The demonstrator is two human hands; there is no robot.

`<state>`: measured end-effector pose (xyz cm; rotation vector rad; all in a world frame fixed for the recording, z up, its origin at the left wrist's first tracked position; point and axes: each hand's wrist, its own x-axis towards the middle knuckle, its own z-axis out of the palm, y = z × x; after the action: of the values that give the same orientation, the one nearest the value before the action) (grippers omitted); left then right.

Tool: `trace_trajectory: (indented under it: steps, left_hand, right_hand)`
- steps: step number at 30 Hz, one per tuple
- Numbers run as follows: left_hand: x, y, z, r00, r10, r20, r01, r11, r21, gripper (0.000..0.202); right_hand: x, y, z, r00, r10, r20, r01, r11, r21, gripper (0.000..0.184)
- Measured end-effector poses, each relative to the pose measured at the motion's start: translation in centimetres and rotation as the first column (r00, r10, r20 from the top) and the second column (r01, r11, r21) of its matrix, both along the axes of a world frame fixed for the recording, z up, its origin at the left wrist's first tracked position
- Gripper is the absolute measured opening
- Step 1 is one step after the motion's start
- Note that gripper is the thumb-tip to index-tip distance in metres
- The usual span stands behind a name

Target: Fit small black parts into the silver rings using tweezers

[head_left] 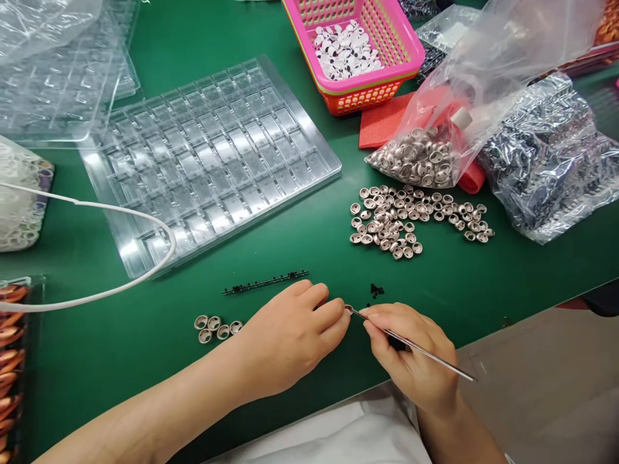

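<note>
At the lower centre of the head view, the left hand [294, 332] has its grip clamped on a small metal ring [348, 309], partly hidden; the right hand [418, 370] pinches a slim, shiny tool [430, 354], tip at the ring. An off-centre push could make the ring slip. Right of centre, rounded, satiny cups [387, 222] lie on the smooth green counter [314, 238].

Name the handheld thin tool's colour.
The thin tool is silvery, seen best in the head view.

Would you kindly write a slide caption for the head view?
Left hand pinches a small metal piece as the right hand holds a thin tool to it.
</note>
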<state>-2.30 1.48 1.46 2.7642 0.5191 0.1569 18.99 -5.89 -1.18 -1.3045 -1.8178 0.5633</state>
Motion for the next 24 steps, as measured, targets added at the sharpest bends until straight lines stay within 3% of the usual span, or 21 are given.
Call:
trace_trajectory:
  steps: [16, 24]
  left_hand:
    - [0.5, 1.7, 1.0, 0.988, -0.147, -0.046, 0.149, 0.988, 0.040, 0.023]
    - [0.9, 1.6, 1.1, 0.987, -0.149, -0.057, 0.152, 0.986, 0.061, 0.020]
  right_hand:
    - [0.0, 0.2, 0.0, 0.998, 0.026, -0.057, -0.028, 0.999, -0.031, 0.029]
    - [0.2, 0.0, -0.1, 0.998, -0.007, -0.069, 0.006, 1.000, -0.007, 0.032]
